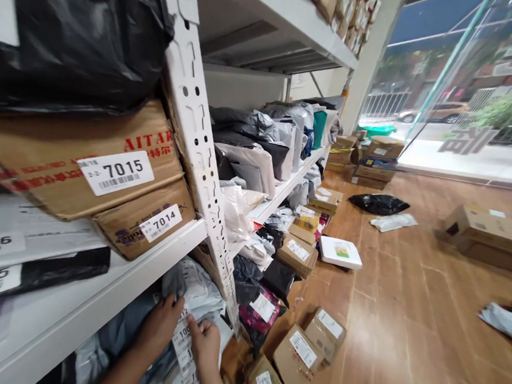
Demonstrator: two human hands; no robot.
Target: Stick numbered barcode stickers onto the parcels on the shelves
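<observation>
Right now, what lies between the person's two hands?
Between the left hand and right hand, the head view shows white labels with printed numbers.

Crinkled plastic bag [205,298], matt cardboard box [68,160], smooth metal upright [195,112], wood-look floor [408,301] (glossy with glare).

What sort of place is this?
Probably a parcel pickup or sorting room: white shelves hold wrapped parcels, a carton bears a numbered label, and more boxes lie on the wooden floor.
</observation>
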